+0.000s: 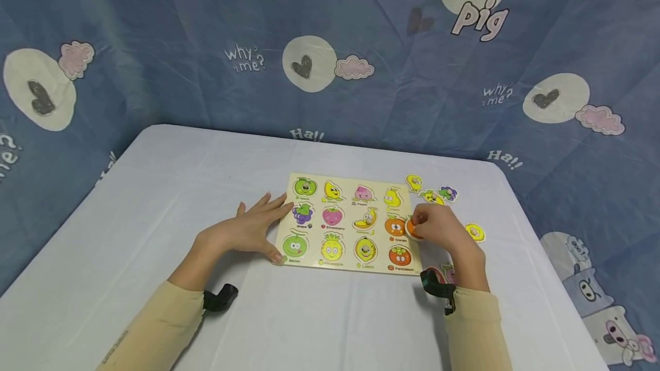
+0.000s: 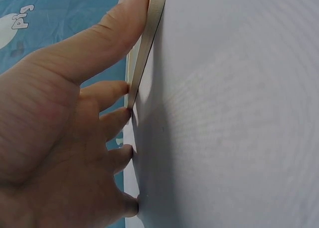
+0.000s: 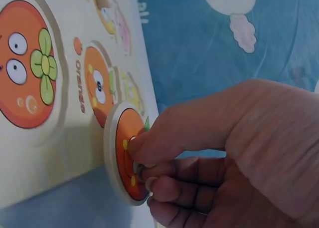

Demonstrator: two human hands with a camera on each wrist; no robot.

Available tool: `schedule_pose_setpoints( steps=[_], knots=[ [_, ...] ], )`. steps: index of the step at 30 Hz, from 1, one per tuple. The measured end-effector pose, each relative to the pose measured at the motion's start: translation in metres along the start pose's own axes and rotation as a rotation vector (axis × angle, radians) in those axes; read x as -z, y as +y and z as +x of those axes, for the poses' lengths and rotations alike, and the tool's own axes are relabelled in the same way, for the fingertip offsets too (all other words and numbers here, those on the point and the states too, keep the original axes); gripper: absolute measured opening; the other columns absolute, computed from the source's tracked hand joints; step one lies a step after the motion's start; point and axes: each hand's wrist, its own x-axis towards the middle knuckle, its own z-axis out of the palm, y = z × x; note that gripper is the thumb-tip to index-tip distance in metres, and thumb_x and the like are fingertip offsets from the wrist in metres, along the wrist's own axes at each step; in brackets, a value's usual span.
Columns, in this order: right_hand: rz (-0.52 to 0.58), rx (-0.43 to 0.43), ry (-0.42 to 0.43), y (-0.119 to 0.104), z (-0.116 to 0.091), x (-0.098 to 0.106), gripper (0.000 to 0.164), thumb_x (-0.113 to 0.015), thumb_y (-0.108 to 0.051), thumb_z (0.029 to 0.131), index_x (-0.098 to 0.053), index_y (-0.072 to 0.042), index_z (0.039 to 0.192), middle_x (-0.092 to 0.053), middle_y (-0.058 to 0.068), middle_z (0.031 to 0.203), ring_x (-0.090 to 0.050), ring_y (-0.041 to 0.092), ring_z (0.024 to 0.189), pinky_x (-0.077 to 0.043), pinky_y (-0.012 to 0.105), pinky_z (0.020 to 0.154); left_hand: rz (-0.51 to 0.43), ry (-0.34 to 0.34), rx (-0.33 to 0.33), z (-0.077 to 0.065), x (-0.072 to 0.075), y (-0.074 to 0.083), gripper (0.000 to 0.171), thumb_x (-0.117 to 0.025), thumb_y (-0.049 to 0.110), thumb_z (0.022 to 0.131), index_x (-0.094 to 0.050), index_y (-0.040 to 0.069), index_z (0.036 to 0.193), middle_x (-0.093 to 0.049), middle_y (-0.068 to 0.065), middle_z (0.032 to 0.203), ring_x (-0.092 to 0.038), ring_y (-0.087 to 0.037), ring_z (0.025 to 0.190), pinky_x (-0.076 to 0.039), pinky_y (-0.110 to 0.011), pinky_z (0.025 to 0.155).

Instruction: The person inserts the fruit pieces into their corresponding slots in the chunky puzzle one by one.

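Note:
A flat wooden fruit puzzle board (image 1: 348, 233) with labelled fruit pictures lies on the table. My left hand (image 1: 247, 231) is spread at its left side, the thumb touching the near corner and the fingertips around the far part of that edge. In the left wrist view the thumb (image 2: 99, 41) rests along the board's edge (image 2: 149, 38). Thumb and fingers of my right hand (image 1: 440, 227) pinch an orange puzzle piece (image 3: 127, 158) by its small knob, mostly hidden. The piece is tilted, beside the board's printed orange (image 1: 395, 227) at the right edge.
Beyond the right hand lie a yellow pear-shaped piece (image 1: 413, 182), a yellow piece with leaves (image 1: 432, 197) and a grape piece (image 1: 448, 193). A lemon piece (image 1: 475, 232) is to its right. Reddish pieces (image 1: 450, 273) show partly behind the right wrist's black camera mount (image 1: 437, 286).

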Motion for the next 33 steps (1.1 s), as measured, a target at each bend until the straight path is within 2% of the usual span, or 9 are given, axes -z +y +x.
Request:
schedule_pose_setpoints(
  steps=[11, 22, 33],
  knots=[
    [0.03, 0.081, 0.034, -0.005, 0.006, -0.009, 0.009, -0.062, -0.003, 0.081, -0.061, -0.01, 0.077, -0.059, 0.006, 0.078, -0.05, 0.022, 0.074, -0.038, 0.03, 0.061, -0.002, -0.007, -0.001, 0.001, 0.0, 0.001, 0.128, -0.089, 0.059, 0.055, -0.026, 0.018, 0.159, -0.01, -0.009, 0.169, 0.001, -0.042, 0.155, 0.001, -0.082, 0.108],
    [0.01, 0.127, 0.05, -0.014, 0.011, -0.019, 0.007, -0.061, -0.005, 0.083, -0.066, -0.009, 0.084, -0.064, 0.006, 0.085, -0.053, 0.021, 0.078, -0.042, 0.03, 0.067, -0.001, -0.004, -0.003, 0.001, 0.002, 0.0, 0.127, -0.089, 0.058, 0.056, -0.026, 0.019, 0.159, -0.01, -0.008, 0.169, 0.001, -0.042, 0.155, 0.002, -0.083, 0.108],
    [0.004, 0.088, 0.043, -0.018, 0.012, -0.024, 0.005, -0.065, -0.011, 0.09, -0.07, -0.01, 0.091, -0.067, 0.007, 0.091, -0.057, 0.022, 0.084, -0.048, 0.033, 0.076, -0.008, -0.001, -0.001, -0.001, 0.001, 0.001, 0.127, -0.09, 0.058, 0.055, -0.026, 0.018, 0.159, -0.011, -0.008, 0.169, 0.001, -0.043, 0.155, 0.002, -0.082, 0.108]
  ],
)
